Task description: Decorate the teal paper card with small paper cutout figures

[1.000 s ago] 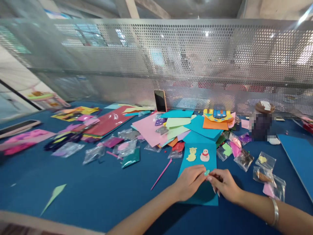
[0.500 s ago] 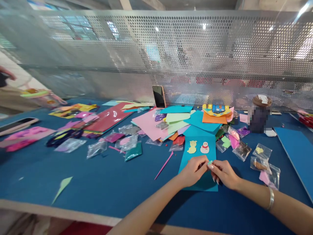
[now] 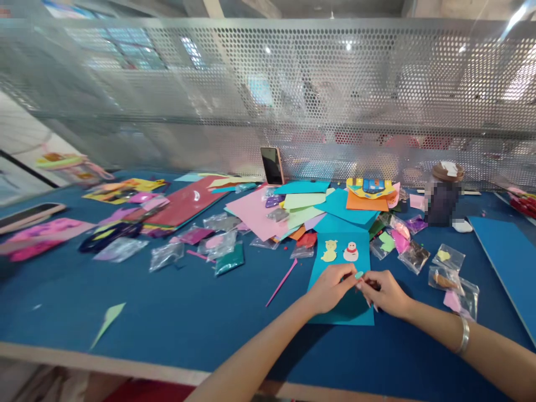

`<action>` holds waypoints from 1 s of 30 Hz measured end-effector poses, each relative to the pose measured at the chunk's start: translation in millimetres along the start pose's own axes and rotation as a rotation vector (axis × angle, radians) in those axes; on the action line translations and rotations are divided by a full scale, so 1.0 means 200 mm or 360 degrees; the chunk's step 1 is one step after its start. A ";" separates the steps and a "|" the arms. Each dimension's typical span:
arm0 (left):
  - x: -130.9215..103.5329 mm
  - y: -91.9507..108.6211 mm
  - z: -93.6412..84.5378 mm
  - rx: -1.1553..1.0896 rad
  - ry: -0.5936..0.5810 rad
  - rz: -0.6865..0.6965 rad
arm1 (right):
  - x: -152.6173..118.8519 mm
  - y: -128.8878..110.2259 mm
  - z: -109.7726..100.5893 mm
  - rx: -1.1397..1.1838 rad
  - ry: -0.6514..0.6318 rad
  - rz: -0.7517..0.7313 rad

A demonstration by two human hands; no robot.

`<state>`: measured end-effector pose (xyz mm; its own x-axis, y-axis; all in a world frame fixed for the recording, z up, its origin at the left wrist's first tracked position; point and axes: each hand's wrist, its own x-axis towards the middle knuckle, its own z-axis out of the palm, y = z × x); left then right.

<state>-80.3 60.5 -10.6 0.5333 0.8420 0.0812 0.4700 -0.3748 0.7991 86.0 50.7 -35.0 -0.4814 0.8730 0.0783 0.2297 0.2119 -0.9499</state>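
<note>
Above a turquoise sheet (image 3: 347,312), my left hand (image 3: 333,287) and my right hand (image 3: 385,293) meet fingertip to fingertip. Between them is a small pale green piece of clay (image 3: 359,274), held at the left thumb and forefinger, with the pinched right fingertips against its lower edge. On the sheet's upper part lie a flat pale yellow animal figure (image 3: 329,251) and, to its right, a white snowman (image 3: 350,252) with a red scarf. A thin pink stick (image 3: 281,283) lies left of the sheet.
Small clear bags of coloured clay (image 3: 229,258) lie to the left, and more bags (image 3: 444,277) to the right. Coloured paper (image 3: 262,212) is heaped behind, before an upright phone (image 3: 272,166) and a perforated metal screen (image 3: 293,84). A lidded cup (image 3: 444,198) stands at right.
The right fingertips have slid off the top of the green piece to just below it, so more of it shows. The person at the far left has left the view.
</note>
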 end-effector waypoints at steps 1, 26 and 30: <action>0.00 0.00 0.00 -0.0006 0.0012 -0.0016 | 0.00 0.00 0.00 0.0070 -0.0012 0.0040; -0.01 -0.02 0.03 0.0471 0.0314 0.0518 | 0.05 0.00 -0.10 0.0411 -0.0360 0.0318; -0.01 -0.02 0.04 0.0428 0.0326 0.0544 | 0.06 0.00 -0.12 0.0373 -0.0477 0.0297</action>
<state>-77.6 57.5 -18.1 0.5521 0.7019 0.4501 0.4714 -0.7080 0.5259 100.9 71.4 -27.4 -0.6825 0.7132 -0.1602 0.1543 -0.0736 -0.9853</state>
